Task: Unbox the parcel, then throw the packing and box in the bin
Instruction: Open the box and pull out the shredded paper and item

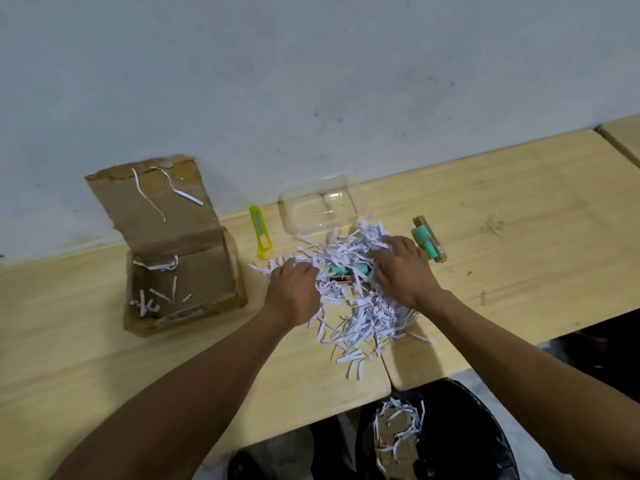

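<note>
Roughly midway through the job, a person leans over a pale wooden tabletop (519, 209), seen from their own head looking down. Both bare hands are sunk into a heap of white shredded paper (360, 306) at the centre. The left hand (294, 292) has its fingers curled into the left side of the heap, its grip gathering strips. The right hand (401, 268) presses down on the far right side with fingers bent into the paper; whether it truly grasps a bunch cannot be told. Between the hands, small green and dark items (346, 273) peek out of the shreds.

To the left stands the cardboard box (183, 282), its lid flap up against the wall, holding only a few stray strips. Just beyond the heap sits a clear plastic tray (317, 206), with a yellow-green utility knife (260, 237) between it and the box. Right of the heap lie green tubes on a brown card (427, 242).

Near the person, below the tabletop edge, a black-lined bin (450, 434) already holds some shreds. By the look of it, the parcel is opened and emptied; most of the packing and the box itself remain to be binned.
</note>
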`<state>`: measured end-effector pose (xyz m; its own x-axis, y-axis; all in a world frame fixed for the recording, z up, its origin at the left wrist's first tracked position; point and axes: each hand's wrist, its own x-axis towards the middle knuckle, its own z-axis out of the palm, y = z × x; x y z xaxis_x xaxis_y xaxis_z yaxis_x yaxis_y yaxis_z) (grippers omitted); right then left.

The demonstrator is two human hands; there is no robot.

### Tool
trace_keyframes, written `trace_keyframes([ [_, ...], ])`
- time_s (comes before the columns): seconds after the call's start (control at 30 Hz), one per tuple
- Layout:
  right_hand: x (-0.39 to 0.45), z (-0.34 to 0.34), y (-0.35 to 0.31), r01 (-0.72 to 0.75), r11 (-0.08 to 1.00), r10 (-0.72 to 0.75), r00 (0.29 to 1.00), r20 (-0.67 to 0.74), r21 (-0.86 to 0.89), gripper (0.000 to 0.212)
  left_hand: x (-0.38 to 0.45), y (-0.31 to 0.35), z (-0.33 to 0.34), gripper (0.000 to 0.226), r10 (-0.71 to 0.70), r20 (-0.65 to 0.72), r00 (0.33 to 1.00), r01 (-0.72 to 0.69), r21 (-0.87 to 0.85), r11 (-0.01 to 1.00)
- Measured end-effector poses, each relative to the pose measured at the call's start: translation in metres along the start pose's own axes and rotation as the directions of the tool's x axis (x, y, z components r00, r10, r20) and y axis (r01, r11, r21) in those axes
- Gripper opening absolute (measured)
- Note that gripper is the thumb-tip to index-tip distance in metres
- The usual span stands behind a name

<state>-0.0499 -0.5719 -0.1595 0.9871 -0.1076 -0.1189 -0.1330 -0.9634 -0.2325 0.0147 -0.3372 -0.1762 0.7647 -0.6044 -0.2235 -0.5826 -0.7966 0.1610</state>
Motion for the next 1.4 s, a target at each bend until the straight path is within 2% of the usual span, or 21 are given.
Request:
trace_keyframes([
  [0.07,-0.001,-0.003,-0.008,0.025,1.000,-0.025,0.998,-0.063,-0.001,0.037,-0.001,-0.002,-0.002,0.052,0.024,-0.093,0.995,-0.029,-0.051,0.998],
  [0.13,-0.003,-0.001,-0.019,0.127,0.990,-0.132,0.988,-0.084,-0.059,0.037,0.004,-0.001,-0.005,0.061,0.094,-0.160,0.983,-0.113,-0.110,0.988],
  [0.23,-0.008,0.008,-0.024,0.200,0.969,-0.204,0.979,-0.009,-0.145,0.036,0.012,0.013,-0.011,0.065,0.200,-0.003,0.980,-0.199,-0.124,0.972],
  [0.33,-0.012,0.012,-0.019,0.088,0.982,-0.079,0.995,0.058,-0.167,0.039,0.018,0.023,-0.016,0.062,0.141,0.159,0.977,-0.133,-0.060,0.989],
  [0.43,-0.017,0.011,-0.015,0.006,0.986,0.004,0.998,0.059,-0.167,0.043,0.020,0.025,-0.016,0.061,0.059,0.196,0.979,-0.051,-0.045,0.998],
  [0.53,-0.022,0.010,-0.018,0.000,0.989,0.000,1.000,-0.006,-0.151,0.038,0.018,0.018,-0.011,0.059,0.025,0.207,0.978,-0.008,-0.083,0.996],
  [0.67,-0.021,0.016,-0.028,0.102,0.984,-0.118,0.988,-0.102,-0.147,0.036,0.009,0.007,0.002,0.056,0.014,0.135,0.991,-0.009,-0.038,0.999],
  [0.83,-0.029,0.024,-0.046,0.272,0.938,-0.276,0.961,0.010,-0.213,0.016,0.002,0.002,0.009,0.057,0.005,0.142,0.990,0.005,-0.070,0.998],
  [0.9,-0.033,0.025,-0.046,0.366,0.920,-0.357,0.930,0.085,-0.139,0.025,0.001,0.000,0.008,0.058,0.010,0.157,0.988,0.003,-0.079,0.997],
  [0.97,-0.033,0.024,-0.046,0.393,0.919,-0.389,0.917,0.088,-0.032,0.024,-0.001,-0.002,0.008,0.058,0.013,0.168,0.986,0.004,-0.104,0.995],
  [1.03,-0.027,0.021,-0.044,0.336,0.941,-0.337,0.941,0.019,0.041,0.014,-0.006,-0.002,0.006,0.060,0.030,0.141,0.989,-0.015,-0.112,0.994],
  [1.1,-0.017,0.018,-0.043,0.230,0.973,-0.230,0.973,-0.020,0.022,0.020,-0.010,-0.003,0.009,0.062,0.042,0.073,0.996,-0.035,-0.098,0.995],
  [1.2,-0.004,0.014,-0.044,0.104,0.990,-0.097,0.993,0.065,-0.099,0.034,-0.017,-0.003,0.014,0.060,0.024,0.015,1.000,-0.023,-0.040,0.999],
  [1.33,0.002,0.016,-0.049,0.108,0.978,-0.077,0.982,0.171,-0.179,0.042,-0.023,-0.004,0.019,0.063,0.015,-0.001,1.000,-0.014,0.030,0.999],
  [1.4,0.003,0.018,-0.054,0.104,0.978,-0.068,0.979,0.194,-0.182,0.046,-0.024,-0.004,0.019,0.064,0.002,-0.010,1.000,-0.002,-0.002,1.000],
])
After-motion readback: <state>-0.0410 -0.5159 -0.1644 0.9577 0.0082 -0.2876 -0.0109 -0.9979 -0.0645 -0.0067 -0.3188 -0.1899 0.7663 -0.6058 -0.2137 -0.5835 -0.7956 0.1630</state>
